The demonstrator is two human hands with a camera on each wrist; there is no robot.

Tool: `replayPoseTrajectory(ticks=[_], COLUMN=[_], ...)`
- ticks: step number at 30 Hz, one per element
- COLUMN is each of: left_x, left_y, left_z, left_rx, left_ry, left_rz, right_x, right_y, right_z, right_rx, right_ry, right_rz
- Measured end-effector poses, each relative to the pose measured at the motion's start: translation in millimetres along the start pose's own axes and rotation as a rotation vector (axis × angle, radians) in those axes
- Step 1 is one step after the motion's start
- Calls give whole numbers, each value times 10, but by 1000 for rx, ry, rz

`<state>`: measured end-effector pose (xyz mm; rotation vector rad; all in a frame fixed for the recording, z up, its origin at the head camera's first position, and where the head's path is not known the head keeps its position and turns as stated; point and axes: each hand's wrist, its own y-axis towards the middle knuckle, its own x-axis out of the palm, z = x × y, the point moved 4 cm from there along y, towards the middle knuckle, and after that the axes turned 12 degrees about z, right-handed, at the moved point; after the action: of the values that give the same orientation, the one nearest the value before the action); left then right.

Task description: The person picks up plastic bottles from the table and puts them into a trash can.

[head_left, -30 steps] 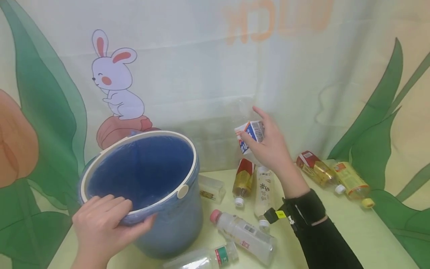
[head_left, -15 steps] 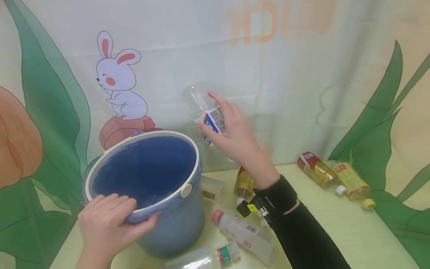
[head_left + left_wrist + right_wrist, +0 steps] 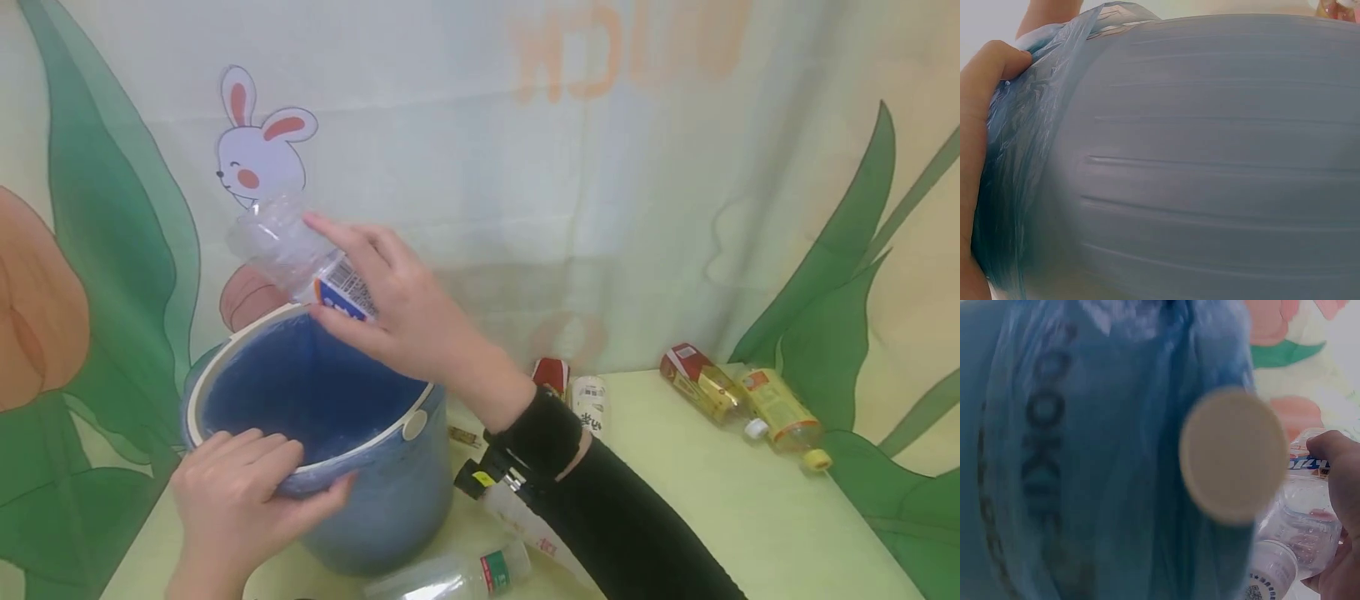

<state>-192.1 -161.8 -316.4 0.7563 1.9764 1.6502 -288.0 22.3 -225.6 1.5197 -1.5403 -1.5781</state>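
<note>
A blue bucket (image 3: 382, 508) with a cream rim stands at the left, lined with a thin blue plastic bag (image 3: 1041, 112) folded over its edge. My left hand (image 3: 232, 492) grips the near rim, fingers over the top and thumb along the outside. Above the far side of the opening, my right hand (image 3: 412, 308) holds a clear plastic bottle (image 3: 273, 242) around its blue, white and orange label. The bottle lies tilted, its clear end pointing left past the rim. In the right wrist view, fingers wrap the same bottle (image 3: 1304, 512) beside the bucket's round cream handle knob (image 3: 1235, 456).
A clear bottle with a green label (image 3: 450, 579) lies before the bucket. A whitish bottle (image 3: 532, 533) is partly behind my right sleeve. Farther back lie a red-topped bottle (image 3: 551, 375) and a cream bottle (image 3: 590, 400). Two yellowish bottles (image 3: 701, 383) lie together at the right. A printed cloth hangs behind.
My right hand has carried the clear bottle leftward from above the lying bottles to over the bucket, tipping it more level. The left hand has kept its grip on the rim.
</note>
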Motion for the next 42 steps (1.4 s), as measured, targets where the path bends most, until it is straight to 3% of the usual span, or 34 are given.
replayPoseTrajectory(ticks=[6, 14, 21, 24, 36, 42], left_x=[15, -18, -18, -26, -40, -44], left_y=[-16, -8, -12, -23, -25, -28], left_z=[7, 28, 34, 34, 39, 39], left_rx=[2, 0, 6, 1, -7, -13], left_ry=[0, 36, 27, 27, 24, 27], left_rz=[-29, -41, -22, -16, -3, -10], right_x=[355, 612, 739, 788, 862, 863], right_y=[-97, -299, -396, -432, -480, -484], right_z=[-12, 67, 81, 79, 79, 63], right_rx=[28, 71, 147, 161, 179, 203], right_ry=[39, -34, -140, -161, -226, -224], right_rz=[-79, -310, -674, -775, -923, -940])
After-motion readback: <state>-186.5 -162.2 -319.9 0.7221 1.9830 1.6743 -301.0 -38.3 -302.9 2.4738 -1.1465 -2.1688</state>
